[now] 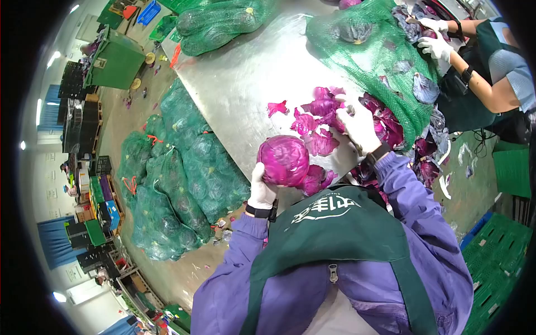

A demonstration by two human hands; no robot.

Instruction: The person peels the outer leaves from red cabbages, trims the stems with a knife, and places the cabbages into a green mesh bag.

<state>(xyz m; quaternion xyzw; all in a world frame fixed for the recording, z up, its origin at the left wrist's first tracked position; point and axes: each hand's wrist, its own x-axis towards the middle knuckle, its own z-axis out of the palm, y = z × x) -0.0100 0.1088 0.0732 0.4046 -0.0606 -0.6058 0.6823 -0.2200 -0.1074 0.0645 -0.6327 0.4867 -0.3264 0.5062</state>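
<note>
A peeled red cabbage (283,159) rests in my left hand (261,190), with the gloved fingers and thumb against its lower left side. My right hand (360,125), also in a white glove, is over loose purple cabbage leaves (320,143) on the metal table (240,95). Its fingers are apart and slightly bent beside the leaves, and I see nothing held in them. One more leaf lies just under the cabbage, close to my apron. A green mesh sack (357,53) with cabbages and dark outer leaves spreads over the table beyond my right hand.
Another person's gloved hands (435,47) handle cabbage leaves across the table at right. Filled mesh sacks (167,190) are piled on the floor at left, and another sack (218,25) lies on the far table edge. A green bin (114,58) stands behind; green crates (497,268) are at lower right.
</note>
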